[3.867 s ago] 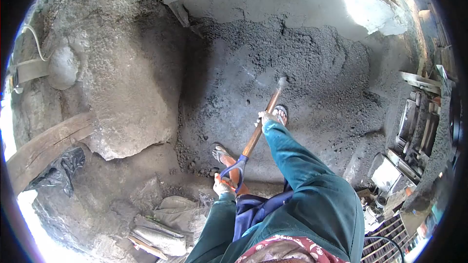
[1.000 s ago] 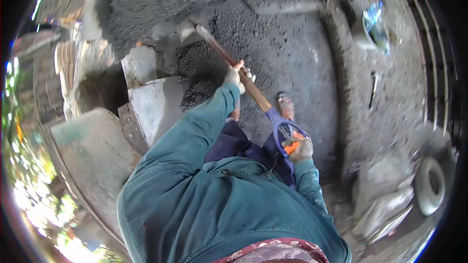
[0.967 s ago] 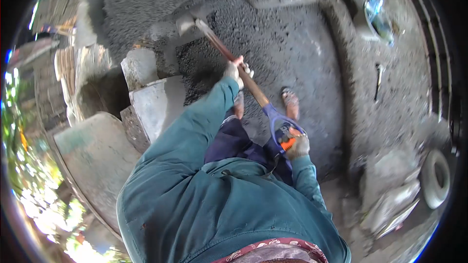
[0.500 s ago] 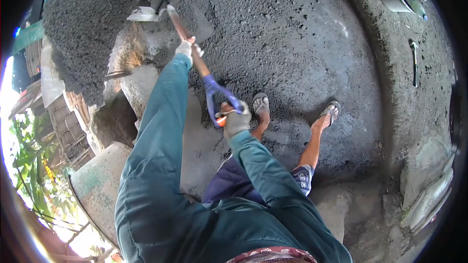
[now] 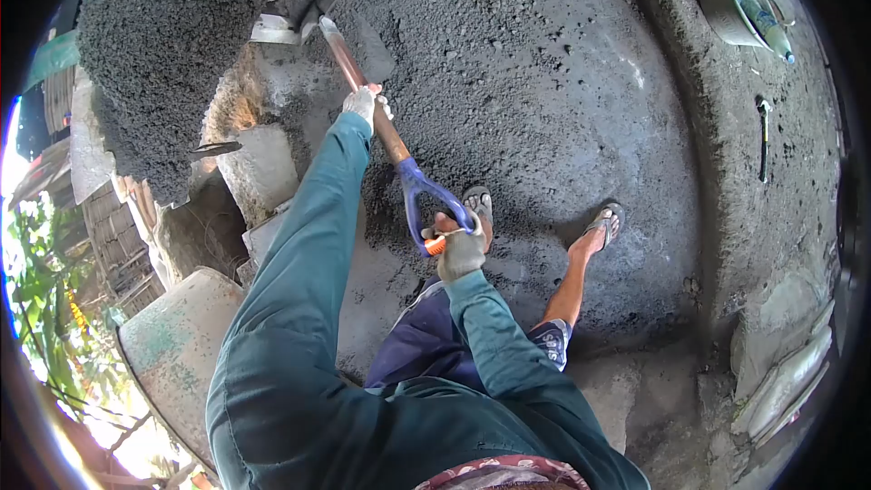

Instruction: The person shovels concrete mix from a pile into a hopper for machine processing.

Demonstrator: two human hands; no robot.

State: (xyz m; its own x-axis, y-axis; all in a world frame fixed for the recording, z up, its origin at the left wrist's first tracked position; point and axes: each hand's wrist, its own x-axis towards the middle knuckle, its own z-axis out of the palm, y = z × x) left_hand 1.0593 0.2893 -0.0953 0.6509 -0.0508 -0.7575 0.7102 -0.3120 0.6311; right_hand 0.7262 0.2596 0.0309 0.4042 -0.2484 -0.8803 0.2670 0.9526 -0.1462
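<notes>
A shovel (image 5: pixel 392 141) with a brown shaft and a blue D-shaped handle slants across the view. My left hand (image 5: pixel 365 105), in a pale, dirty glove, is closed around the middle of its shaft. Lower down, my gloved right hand (image 5: pixel 461 250) grips the D-handle, where an orange part shows by the fingers. The shovel's grey blade (image 5: pixel 313 14) is at the upper left, partly hard to make out against grey metal edges. Close to it lies a large heap of dark, wet-looking gravelly mix (image 5: pixel 172 63), and more loose mix (image 5: pixel 454 63) is spread over the floor.
A low concrete edge (image 5: pixel 699 82) curves along the right. Beyond it are a bucket (image 5: pixel 721 9) with plastic bottles and a hammer-like tool (image 5: pixel 764 141). A curved, worn metal sheet (image 5: pixel 177 331) stands at lower left. My sandalled feet (image 5: pixel 599 227) are on the grey floor.
Both hands and the shovel handle have shifted a little right and down, toward my body. My grip on the shovel looks the same. The whole view has also tilted slightly.
</notes>
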